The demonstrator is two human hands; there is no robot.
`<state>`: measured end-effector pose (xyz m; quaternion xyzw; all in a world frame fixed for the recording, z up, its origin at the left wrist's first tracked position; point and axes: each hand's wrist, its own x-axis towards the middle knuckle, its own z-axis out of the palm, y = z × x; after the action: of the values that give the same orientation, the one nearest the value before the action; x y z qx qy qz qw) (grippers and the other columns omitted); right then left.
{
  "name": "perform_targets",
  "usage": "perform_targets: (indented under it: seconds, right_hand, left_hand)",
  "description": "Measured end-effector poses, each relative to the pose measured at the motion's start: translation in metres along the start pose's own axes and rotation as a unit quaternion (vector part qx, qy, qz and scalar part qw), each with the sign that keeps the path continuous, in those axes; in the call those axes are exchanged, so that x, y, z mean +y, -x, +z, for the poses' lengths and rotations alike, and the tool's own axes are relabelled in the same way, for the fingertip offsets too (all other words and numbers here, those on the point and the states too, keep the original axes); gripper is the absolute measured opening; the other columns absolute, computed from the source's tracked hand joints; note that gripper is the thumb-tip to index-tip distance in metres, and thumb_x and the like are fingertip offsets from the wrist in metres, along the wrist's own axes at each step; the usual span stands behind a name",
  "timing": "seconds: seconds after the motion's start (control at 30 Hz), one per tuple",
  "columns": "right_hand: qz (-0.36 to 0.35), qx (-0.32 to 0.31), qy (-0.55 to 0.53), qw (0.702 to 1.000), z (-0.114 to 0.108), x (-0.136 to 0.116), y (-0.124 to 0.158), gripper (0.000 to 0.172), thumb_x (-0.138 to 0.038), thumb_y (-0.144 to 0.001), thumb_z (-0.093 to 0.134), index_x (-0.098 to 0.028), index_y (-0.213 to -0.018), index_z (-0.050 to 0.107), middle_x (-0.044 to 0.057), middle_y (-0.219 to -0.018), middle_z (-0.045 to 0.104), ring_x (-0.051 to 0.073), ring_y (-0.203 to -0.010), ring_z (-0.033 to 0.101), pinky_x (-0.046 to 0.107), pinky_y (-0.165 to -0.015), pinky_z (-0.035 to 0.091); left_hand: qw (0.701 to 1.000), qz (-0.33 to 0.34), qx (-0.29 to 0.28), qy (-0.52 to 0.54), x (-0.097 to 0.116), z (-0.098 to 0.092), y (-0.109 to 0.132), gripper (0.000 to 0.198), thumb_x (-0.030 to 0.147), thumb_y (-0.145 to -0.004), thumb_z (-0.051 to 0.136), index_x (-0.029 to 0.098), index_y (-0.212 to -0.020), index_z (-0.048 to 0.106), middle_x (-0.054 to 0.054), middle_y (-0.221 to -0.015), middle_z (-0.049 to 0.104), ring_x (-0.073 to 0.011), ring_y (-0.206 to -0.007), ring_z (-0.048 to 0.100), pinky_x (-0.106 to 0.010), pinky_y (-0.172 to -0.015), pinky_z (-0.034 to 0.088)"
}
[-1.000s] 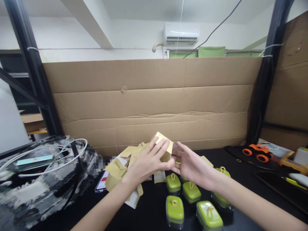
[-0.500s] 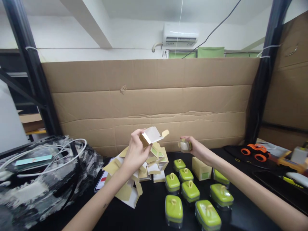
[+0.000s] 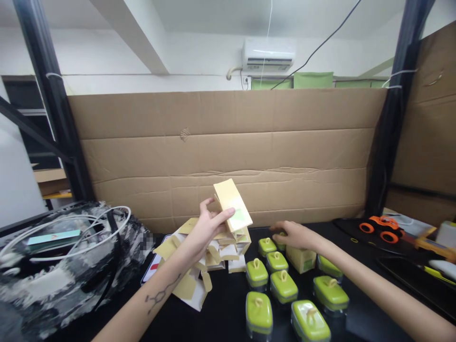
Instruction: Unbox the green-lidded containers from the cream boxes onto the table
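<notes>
Panel: we face a broad brown corrugated-cardboard panel [image 3: 228,147], behind the heap.
Table: our black tabletop [image 3: 221,323] spreads under and around the heap.
Heap: opened pale-yellow paperboard cartons with white insides [image 3: 215,259] lie jumbled, our landmark.
Left hand: our left hand [image 3: 208,222] is raised over the heap, thumb pressed on the carton's face, fingers mostly hidden behind it.
Right hand: ours [image 3: 292,233] is low, right of the heap, fingers bent downward over a container; we cannot tell whether they grip it.
Held carton: a long pale-yellow paperboard carton with a green label [image 3: 231,202] is above the heap; its long axis slants from upper left to lower right, label end lower and nearer us.
Containers: eight clear-based boxes with glossy green lids and loop handles [image 3: 284,284] stand right of the heap; a ninth green-lidded one [image 3: 281,247] shows beneath our right hand.
Change: half a second ago our right hand held a container aloft and the carton showed its open end; we judge that container unpacked and set down.
</notes>
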<state>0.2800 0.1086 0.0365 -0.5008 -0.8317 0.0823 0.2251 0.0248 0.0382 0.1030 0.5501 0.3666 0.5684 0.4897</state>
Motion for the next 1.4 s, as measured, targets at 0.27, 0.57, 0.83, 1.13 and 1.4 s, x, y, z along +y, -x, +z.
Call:
perform_targets:
  seconds: [0.27, 0.57, 0.83, 1.13, 1.4]
  right_hand:
    - [-0.256, 0.180, 0.015, 0.950, -0.016, -0.074, 0.022, 0.040, -0.029, -0.088, 0.057, -0.026, -0.127, 0.050, 0.010, -0.135, 0.053, 0.025, -0.130, 0.045, 0.048, -0.111, 0.034]
    - [-0.315, 0.228, 0.036, 0.921, -0.012, -0.078, 0.035, 0.020, -0.016, -0.094, 0.047, -0.023, -0.106, 0.061, 0.011, -0.135, 0.057, 0.024, -0.131, 0.045, 0.049, -0.104, 0.042]
    - [-0.222, 0.123, 0.031, 0.967, -0.047, -0.072, 0.030, 0.027, -0.032, -0.085, 0.060, -0.026, -0.111, 0.061, 0.010, -0.125, 0.062, 0.030, -0.119, 0.054, 0.050, -0.099, 0.042]
    - [-0.008, -0.088, 0.026, 0.996, -0.062, 0.003, 0.032, 0.063, -0.023, -0.036, 0.086, -0.022, -0.097, 0.071, 0.008, -0.090, 0.071, 0.034, -0.084, 0.068, 0.038, -0.066, 0.053]
    - [0.017, -0.134, 0.019, 0.991, -0.056, 0.009, 0.023, 0.055, -0.017, -0.034, 0.080, -0.020, -0.087, 0.072, 0.005, -0.088, 0.062, 0.031, -0.078, 0.065, 0.039, -0.064, 0.051]
  left_hand:
    - [0.998, -0.046, 0.050, -0.018, 0.004, 0.012, 0.008, 0.078, 0.031, -0.081, 0.071, 0.019, -0.133, 0.013, -0.014, -0.099, 0.070, -0.0224, -0.077, 0.072, -0.042, -0.080, 0.055]
    - [0.997, -0.071, -0.022, 0.033, 0.011, 0.025, 0.023, 0.048, 0.027, -0.091, 0.057, 0.019, -0.126, 0.025, -0.013, -0.098, 0.071, -0.0219, -0.078, 0.073, -0.036, -0.070, 0.058]
    - [0.991, 0.035, 0.116, -0.056, 0.011, -0.008, -0.007, 0.073, 0.035, -0.075, 0.075, 0.021, -0.125, 0.024, -0.017, -0.118, 0.060, -0.0245, -0.096, 0.067, -0.036, -0.078, 0.056]
    - [0.932, 0.070, 0.195, -0.299, -0.006, -0.067, -0.041, 0.072, 0.044, -0.061, 0.077, 0.019, -0.114, 0.034, -0.013, -0.104, 0.059, -0.0338, -0.102, 0.061, -0.051, -0.088, 0.047]
    - [0.865, 0.112, 0.226, -0.433, -0.002, -0.076, -0.050, 0.042, 0.048, -0.075, 0.056, 0.014, -0.101, 0.052, -0.022, -0.116, 0.050, -0.0454, -0.125, 0.035, -0.065, -0.100, 0.024]
